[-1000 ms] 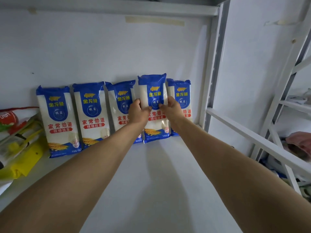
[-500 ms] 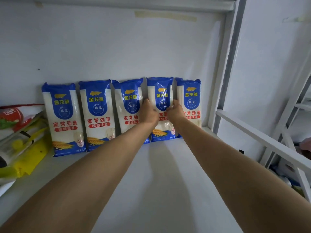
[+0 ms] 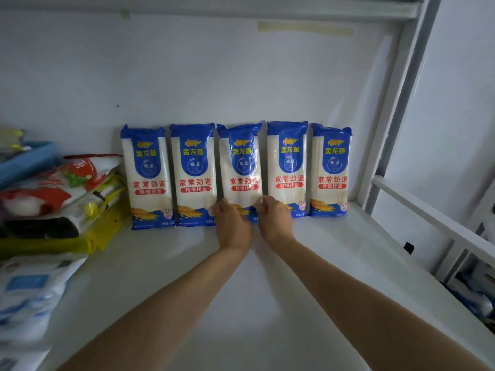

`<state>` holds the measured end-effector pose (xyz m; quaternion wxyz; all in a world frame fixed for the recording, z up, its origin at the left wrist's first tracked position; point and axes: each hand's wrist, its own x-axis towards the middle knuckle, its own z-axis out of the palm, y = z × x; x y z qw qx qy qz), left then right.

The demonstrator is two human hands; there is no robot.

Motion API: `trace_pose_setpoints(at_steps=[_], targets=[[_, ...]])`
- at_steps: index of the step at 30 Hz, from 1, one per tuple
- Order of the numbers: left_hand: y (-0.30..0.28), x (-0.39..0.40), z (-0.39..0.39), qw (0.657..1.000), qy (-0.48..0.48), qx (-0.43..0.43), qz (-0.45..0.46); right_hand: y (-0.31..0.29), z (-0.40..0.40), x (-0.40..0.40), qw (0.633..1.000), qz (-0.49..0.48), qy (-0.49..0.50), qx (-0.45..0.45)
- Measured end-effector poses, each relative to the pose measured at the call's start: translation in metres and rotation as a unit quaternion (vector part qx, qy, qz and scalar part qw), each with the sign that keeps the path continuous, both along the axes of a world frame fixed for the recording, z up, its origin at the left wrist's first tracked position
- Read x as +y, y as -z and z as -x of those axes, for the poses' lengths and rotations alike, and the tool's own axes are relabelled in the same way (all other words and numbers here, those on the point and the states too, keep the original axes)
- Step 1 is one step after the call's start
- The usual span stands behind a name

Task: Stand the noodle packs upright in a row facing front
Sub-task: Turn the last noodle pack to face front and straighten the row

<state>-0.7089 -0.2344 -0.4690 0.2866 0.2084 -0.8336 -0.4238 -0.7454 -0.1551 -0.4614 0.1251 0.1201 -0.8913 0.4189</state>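
- Five blue-and-white plastic noodle packs stand upright along the back edge of the white shelf (image 3: 308, 263), labels forward; the middle pack (image 3: 239, 167) tilts slightly.
- The left hand (image 3: 231, 223) and right hand (image 3: 274, 218) pinch that pack's lower corners from either side, long axis vertical, both equally near.

- Left hand (image 3: 232, 223): arm fully extended, fingers curled forward (tips hidden), palm down.
- Right hand (image 3: 274, 219): arm extended likewise, fingers bent, just beside the left.
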Motion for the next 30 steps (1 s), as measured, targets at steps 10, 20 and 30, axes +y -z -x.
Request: trace_pose_setpoints(at_steps=[10, 20, 30], targets=[[0.0, 0.0, 0.013, 0.994, -0.009, -0.032, -0.108, 0.011, -0.012, -0.016, 0.999, 0.002, 0.013, -0.036], [0.005, -0.012, 0.013, 0.996, 0.016, -0.038, -0.081, 0.01, -0.015, -0.017, 0.999, 0.035, -0.011, -0.036], [0.006, 0.01, 0.0, 0.999, 0.028, 0.001, 0.02, -0.005, 0.039, 0.099, 0.954, 0.17, 0.246, -0.018]])
